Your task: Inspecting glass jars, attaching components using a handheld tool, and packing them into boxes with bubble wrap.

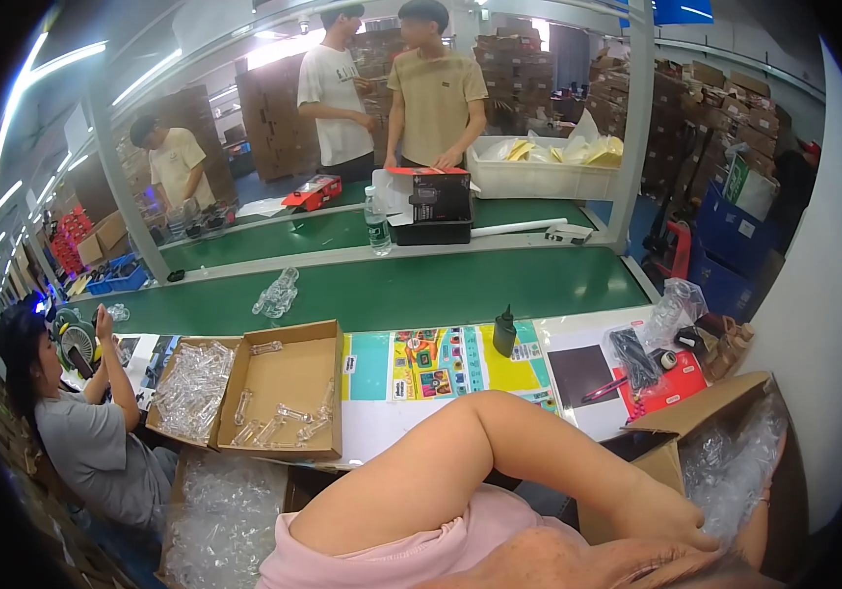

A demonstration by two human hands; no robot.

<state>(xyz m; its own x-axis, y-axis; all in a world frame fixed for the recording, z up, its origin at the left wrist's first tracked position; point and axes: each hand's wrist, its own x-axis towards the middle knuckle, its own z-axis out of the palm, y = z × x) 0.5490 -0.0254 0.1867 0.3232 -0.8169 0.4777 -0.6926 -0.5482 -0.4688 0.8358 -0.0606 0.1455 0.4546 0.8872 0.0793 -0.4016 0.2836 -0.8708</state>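
My left arm reaches across to the lower right, bent at the elbow. My left hand (661, 512) is beside an open cardboard box (657, 471), its fingers curled in; whatever they grip, if anything, is hidden. A heap of clear plastic bags (730, 456) fills that box, close to the fingertips. At the box's right side shows a small part of my right arm with a thin band at the wrist. My right hand (763, 491) is mostly lost among the clear plastic, and its fingers cannot be made out.
On the bench, a shallow carton (333, 447) holds several clear plastic pieces; a fuller carton (190, 393) adjoins it. Below stands a bag-lined box (225, 520). A dark bottle (504, 332) stands on printed sheets. Beyond runs a green belt (382, 285). One person sits left; others stand behind.
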